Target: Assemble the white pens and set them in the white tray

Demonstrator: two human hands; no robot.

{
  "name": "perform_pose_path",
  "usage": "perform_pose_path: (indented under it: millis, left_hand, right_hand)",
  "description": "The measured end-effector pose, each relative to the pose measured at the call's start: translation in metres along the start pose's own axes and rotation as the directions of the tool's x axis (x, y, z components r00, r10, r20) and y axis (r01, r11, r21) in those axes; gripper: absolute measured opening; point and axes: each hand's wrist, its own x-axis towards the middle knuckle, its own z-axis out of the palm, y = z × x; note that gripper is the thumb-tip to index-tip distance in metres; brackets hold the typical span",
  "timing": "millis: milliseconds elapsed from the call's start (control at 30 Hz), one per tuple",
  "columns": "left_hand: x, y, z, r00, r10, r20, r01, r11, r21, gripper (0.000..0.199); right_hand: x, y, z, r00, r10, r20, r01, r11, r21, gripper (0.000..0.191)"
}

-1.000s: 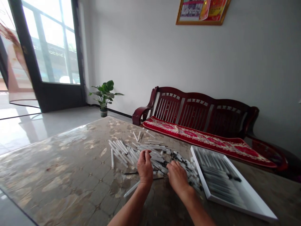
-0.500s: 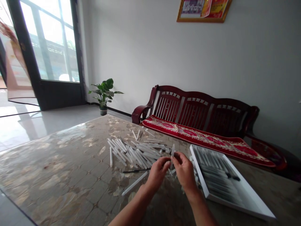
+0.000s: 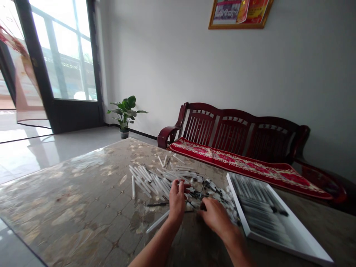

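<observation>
Hand position: Both hands are placed at the near edge of the loose pile, above the table, with the tray off to the right.

Left hand (image 3: 177, 202): Held upright, with the fingers raised and slightly parted and the fingertips at the near side of the pile. Whether an item is held cannot be told, as the palm side is hidden.

Right hand (image 3: 214, 216): Held palm down and curled narrowly, with the fingers reaching into the pile. Whether an item is gripped cannot be told.

Pile of white plastic tubes (image 3: 155, 181): Scattered at mixed angles directly ahead of both hands. Black-ended pieces (image 3: 211, 189) are mixed in just beyond the right hand.

Separate items: A single white tube (image 3: 157, 221) and a thin black rod (image 3: 157, 204) lie apart from the pile, just left of the left hand.

White-rimmed tray (image 3: 289, 249): Located near the right hand, not touching it. Grey tubes (image 3: 258, 207) are laid side by side inside.

Work surface: A glass-topped table (image 3: 69, 200) with a stone pattern bears the pile and tray.

Surroundings: A dark red wooden settee (image 3: 236, 126) stands beyond the table.
</observation>
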Motion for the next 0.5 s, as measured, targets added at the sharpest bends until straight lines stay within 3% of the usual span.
perform_pose_path:
  millis: [167, 267, 367, 500]
  left_hand:
    - [0.005, -0.004, -0.005, 0.995, 0.042, -0.093, -0.036, 0.997, 0.067, 0.045]
    - [0.013, -0.007, -0.009, 0.985, 0.01, -0.175, -0.01, 1.0, 0.0, 0.051]
    - [0.019, -0.007, -0.011, 0.976, -0.088, -0.2, 0.051, 0.982, -0.185, 0.051]
    - [0.021, -0.003, -0.009, 0.954, -0.274, -0.124, 0.198, 0.881, -0.43, 0.031]
  right_hand:
    - [-0.003, -0.003, 0.009, 1.0, 0.006, 0.016, -0.004, 0.995, -0.101, 0.013]
    - [0.0, 0.001, 0.008, 0.999, 0.029, -0.022, -0.031, 0.995, -0.092, 0.013]
    - [0.006, 0.007, 0.003, 0.993, 0.051, -0.111, -0.045, 0.997, 0.058, 0.014]
    - [0.012, 0.016, -0.003, 0.984, 0.001, -0.18, 0.07, 0.92, 0.385, 0.014]
